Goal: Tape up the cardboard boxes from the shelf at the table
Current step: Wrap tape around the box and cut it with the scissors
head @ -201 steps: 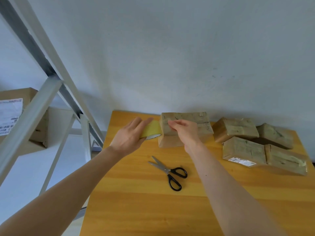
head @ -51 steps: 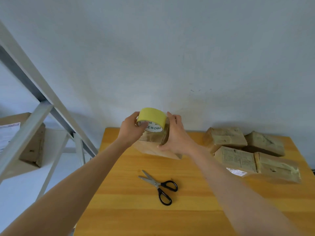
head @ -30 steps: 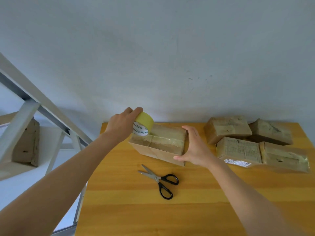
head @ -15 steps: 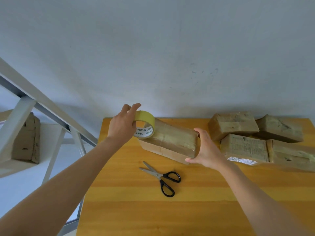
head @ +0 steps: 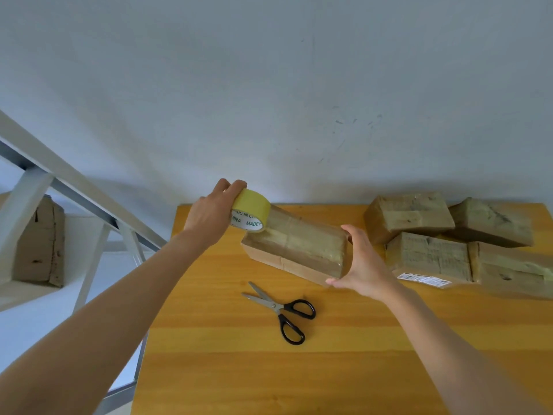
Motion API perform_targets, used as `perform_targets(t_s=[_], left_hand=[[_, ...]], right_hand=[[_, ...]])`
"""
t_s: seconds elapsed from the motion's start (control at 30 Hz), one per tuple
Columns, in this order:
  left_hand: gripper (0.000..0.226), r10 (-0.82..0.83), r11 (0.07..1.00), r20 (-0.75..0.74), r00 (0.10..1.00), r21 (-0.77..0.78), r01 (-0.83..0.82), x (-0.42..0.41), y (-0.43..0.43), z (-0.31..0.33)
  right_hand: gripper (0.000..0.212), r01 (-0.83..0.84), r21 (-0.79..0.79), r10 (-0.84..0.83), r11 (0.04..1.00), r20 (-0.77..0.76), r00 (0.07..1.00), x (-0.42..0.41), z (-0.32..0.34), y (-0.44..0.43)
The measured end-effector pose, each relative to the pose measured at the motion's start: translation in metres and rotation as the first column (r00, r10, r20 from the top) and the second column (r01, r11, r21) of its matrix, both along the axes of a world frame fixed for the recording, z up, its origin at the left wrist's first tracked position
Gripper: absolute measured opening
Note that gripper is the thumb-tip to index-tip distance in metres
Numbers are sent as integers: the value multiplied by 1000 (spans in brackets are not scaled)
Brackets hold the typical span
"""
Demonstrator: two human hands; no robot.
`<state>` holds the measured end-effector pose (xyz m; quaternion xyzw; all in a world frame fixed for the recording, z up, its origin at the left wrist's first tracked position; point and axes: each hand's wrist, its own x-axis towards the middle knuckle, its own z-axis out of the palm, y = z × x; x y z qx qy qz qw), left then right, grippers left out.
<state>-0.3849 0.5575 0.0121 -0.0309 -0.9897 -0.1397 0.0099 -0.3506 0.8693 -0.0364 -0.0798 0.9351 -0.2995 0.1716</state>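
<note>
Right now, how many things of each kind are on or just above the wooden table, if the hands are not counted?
Brown cardboard boxes: 5
Yellow tape roll: 1
Black-handled steel scissors: 1
Total: 7

Lit brightly, evenly, diffusely. Shadowed softly on wall [head: 299,187] behind table [head: 329,369], faintly under scissors [head: 278,308]. Bowed at edges by wide lens. Softened slightly near corners.

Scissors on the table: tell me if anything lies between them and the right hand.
Nothing visible does. The scissors lie on bare table just nearer than the cardboard box, whose right end the right hand grips; only open wood separates them. The left hand holds the tape roll at the box's far-left corner.
</note>
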Motion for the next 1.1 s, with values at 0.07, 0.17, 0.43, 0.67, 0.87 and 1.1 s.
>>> perform_targets(t_s=[0.07, 0.17, 0.43, 0.67, 0.87, 1.1], left_hand=[[53, 0, 996, 27, 1000, -91, 3, -5, -8, 1], [53, 15, 968, 72, 997, -253, 4, -11, -20, 4], [58, 1, 921, 102, 995, -387, 39, -21, -20, -11], [61, -22, 913, 137, 990, -402, 76, -22, -25, -29], [59, -9, 897, 191, 982, -433, 92, -22, -21, -36], [63, 52, 903, 261, 964, -424, 66, -23, -8, -38]], right_hand=[[119, 3, -5, -3, 1000, 10, 1000, 0, 0, 3], [120, 13, 3, -13, 1000, 6, 1000, -1, -1, 10], [121, 19, 9, -19, 1000, 22, 1000, -2, 2, 11], [120, 16, 36, -17, 999, 28, 999, -1, 5, 10], [119, 5, 69, -8, 998, 49, 999, -1, 6, 10], [123, -87, 164, 74, 983, 81, 994, -1, 15, 9]])
